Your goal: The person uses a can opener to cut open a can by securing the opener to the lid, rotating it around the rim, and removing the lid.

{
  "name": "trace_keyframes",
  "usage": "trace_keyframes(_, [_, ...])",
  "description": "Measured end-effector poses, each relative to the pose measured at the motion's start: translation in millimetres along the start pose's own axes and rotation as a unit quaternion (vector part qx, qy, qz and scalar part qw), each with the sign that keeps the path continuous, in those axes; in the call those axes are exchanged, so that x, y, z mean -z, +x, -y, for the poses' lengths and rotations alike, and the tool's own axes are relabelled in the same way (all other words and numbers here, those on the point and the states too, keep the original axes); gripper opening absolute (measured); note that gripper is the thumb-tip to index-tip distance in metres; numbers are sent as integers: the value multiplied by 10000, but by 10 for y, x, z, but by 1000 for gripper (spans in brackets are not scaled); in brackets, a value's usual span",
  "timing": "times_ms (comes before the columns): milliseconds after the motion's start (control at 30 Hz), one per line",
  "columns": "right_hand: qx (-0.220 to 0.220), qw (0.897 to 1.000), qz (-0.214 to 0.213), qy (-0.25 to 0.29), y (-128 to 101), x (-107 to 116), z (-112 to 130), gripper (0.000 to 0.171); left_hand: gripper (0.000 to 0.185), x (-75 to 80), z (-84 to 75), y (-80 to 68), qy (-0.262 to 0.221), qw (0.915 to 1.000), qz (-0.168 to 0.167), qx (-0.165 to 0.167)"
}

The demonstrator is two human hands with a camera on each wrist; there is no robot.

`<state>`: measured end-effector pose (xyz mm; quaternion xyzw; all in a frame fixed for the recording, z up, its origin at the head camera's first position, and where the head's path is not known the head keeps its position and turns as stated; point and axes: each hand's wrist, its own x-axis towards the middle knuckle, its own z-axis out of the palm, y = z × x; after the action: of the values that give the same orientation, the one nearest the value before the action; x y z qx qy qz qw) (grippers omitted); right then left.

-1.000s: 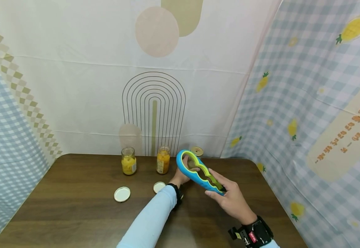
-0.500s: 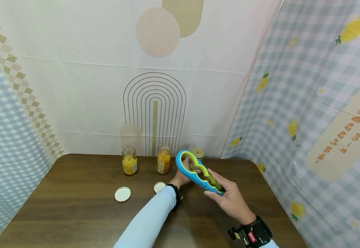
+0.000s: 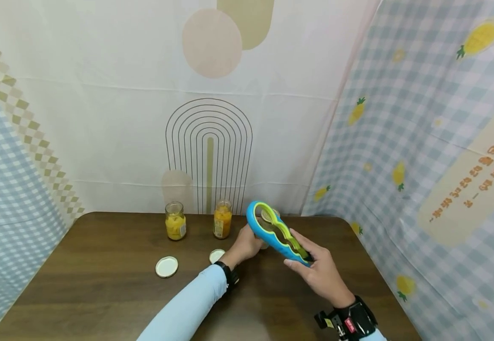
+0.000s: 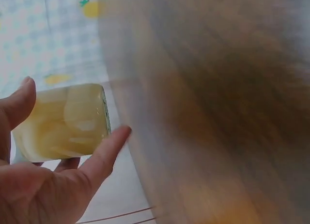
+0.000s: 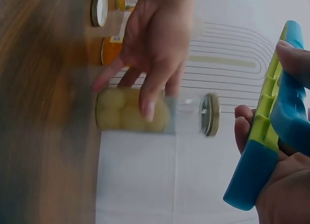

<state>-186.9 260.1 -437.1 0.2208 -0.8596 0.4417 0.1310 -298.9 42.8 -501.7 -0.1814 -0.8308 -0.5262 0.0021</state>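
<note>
My left hand grips a glass jar of pale round fruit, thumb on the near side and fingers behind. Its gold lid is on; in the head view the jar is mostly hidden behind hand and tool. The left wrist view shows the jar's glass side between thumb and fingers. In my right hand is a blue and green jar opener, held by its handle end. Its looped end overlaps the lid in the head view, but a gap separates the two in the right wrist view.
Two lidless jars of yellow fruit and orange fruit stand at the back of the brown table. Two loose lids, a larger one and a smaller one, lie before them. Printed cloth hangs behind and beside the table.
My left hand and wrist have drawn back toward me and to the left, and the lid sits slightly nearer. The right hand keeps its hold on the jar opener, barely moved.
</note>
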Motion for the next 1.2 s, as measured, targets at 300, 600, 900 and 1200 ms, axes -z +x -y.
trace_keyframes(300, [-14, 9999, -103, 97, 7, 46, -39, 73, 58, 225, -54, -469, -79, 9986, 270, 450])
trace_keyframes(600, [-76, 9999, -79, -3, -3, 47, -88, 73, 67, 504, -145, -1005, -72, 9970, 466, 619])
trace_keyframes(900, [-87, 9999, -69, -96, -4, 59, -76, 73, 68, 651, -232, -1252, 97, 9976, 308, 604])
trace_keyframes(1200, [-38, 9998, -61, -161, -23, 30, -57, 73, 71, 690, -247, -1311, 56, 9967, 307, 752])
